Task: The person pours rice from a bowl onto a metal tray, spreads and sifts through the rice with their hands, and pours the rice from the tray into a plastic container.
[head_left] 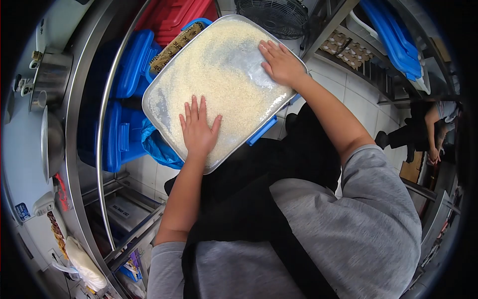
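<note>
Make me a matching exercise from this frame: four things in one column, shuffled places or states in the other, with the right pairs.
Column one:
1. Left hand
2. Right hand
3. Tray
4. Fan

Column two:
A. Black, past the tray's far edge
B. Beside the mostly bare, shiny patch
C. Palm down amid the grains, away from the shiny patch
D. Metal, rectangular, spread with pale grains

Pairs: 1-C, 2-B, 3-D, 4-A

No lettering, even on the brown packaging (174, 49), is legible.
</note>
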### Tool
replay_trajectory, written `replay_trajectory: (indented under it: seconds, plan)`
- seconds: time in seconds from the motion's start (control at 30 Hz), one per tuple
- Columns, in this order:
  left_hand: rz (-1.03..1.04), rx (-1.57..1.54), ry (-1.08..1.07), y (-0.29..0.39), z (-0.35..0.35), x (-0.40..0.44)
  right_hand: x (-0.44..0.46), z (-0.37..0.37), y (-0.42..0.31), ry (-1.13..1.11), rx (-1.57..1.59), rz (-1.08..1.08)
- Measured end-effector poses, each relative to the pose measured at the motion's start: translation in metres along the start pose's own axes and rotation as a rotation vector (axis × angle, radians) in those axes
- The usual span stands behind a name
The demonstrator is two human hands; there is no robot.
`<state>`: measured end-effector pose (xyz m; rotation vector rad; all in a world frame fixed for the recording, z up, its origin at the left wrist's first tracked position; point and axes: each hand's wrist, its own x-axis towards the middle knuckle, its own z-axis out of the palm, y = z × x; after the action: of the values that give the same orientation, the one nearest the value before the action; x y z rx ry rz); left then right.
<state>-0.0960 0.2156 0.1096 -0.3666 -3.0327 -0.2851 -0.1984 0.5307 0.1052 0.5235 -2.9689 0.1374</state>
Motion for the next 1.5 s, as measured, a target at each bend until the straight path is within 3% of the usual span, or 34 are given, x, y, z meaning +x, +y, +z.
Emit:
replay_trajectory:
  seconds: [0.1, 0.27, 0.33, 0.47, 0.63, 0.7, 0.83, 1.0, 1.1, 1.13, 1.2, 1.33, 1.4, 1.5]
  plan:
    - [0.005, 0.002, -0.003, 0.0, 0.0, -0.001, -0.006, 0.009, -0.026, -0.029, 0.076, 0.064]
    - [0.003, 0.014, -0.01, 0.001, -0.001, -0.001, 0.003, 0.012, -0.078, -0.123, 0.254, -0.105]
    - [-0.002, 0.026, -0.018, 0.001, -0.003, -0.001, 0.025, 0.013, -0.076, 0.046, 0.214, -0.056]
    - [0.001, 0.019, -0.014, 0.001, -0.002, 0.0, 0.085, 0.018, -0.05, 0.139, 0.085, -0.049]
    - [-0.007, 0.018, -0.047, 0.003, -0.007, 0.002, 0.145, 0.006, -0.028, 0.101, 0.087, -0.006]
    - [-0.019, 0.019, -0.078, 0.003, -0.008, 0.005, 0.154, 0.009, -0.022, -0.009, 0.139, 0.007]
    - [-0.018, 0.022, -0.082, 0.002, -0.007, 0.005, 0.127, 0.034, -0.038, 0.055, 0.048, -0.03]
    - [-0.021, 0.023, -0.092, 0.002, -0.008, 0.006, 0.085, 0.028, -0.067, -0.066, 0.295, -0.302]
    - [-0.023, 0.018, -0.091, 0.003, -0.008, 0.006, 0.096, 0.016, -0.064, -0.069, 0.515, -0.314]
    - [-0.024, 0.017, -0.095, 0.002, -0.007, 0.005, 0.105, 0.018, -0.062, -0.073, 0.516, -0.314]
    - [-0.008, 0.023, -0.072, 0.002, -0.006, 0.005, 0.13, 0.021, -0.059, 0.132, 0.442, -0.245]
    - [-0.014, 0.029, -0.078, 0.002, -0.007, 0.005, 0.151, 0.033, -0.077, 0.084, 0.392, -0.223]
    - [-0.018, 0.025, -0.079, 0.003, -0.007, 0.005, 0.144, 0.055, -0.095, 0.229, 0.373, -0.262]
    - [-0.016, 0.027, -0.073, 0.002, -0.007, 0.005, 0.119, 0.043, -0.121, 0.124, 0.528, -0.421]
